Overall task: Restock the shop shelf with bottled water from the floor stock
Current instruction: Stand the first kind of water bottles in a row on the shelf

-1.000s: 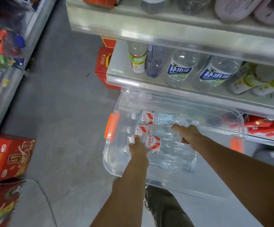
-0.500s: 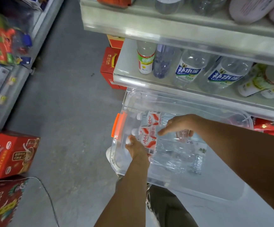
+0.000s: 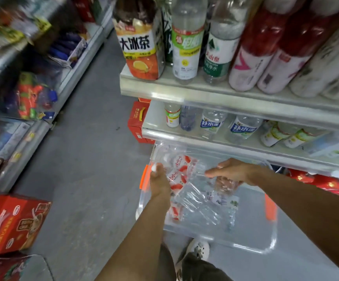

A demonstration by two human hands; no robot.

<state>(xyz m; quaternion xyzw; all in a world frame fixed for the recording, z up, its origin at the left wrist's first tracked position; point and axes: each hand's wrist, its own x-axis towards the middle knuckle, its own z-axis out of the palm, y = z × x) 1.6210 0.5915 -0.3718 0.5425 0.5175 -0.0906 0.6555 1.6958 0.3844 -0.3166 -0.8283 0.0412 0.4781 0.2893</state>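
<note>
Lifting bottles (image 3: 177, 176) higher from bin (image 3: 266, 249)

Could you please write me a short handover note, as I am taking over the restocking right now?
Left hand grips a red-label bottle near its cap, in the clear bin on the floor.
Right hand is over a clear bottle there; grip unclear.
More bottles lie in the bin. Lower shelf holds blue-label bottles.
Neither bottle is out of the bin yet.
To do: stand them and the rest on the shelf.
</note>
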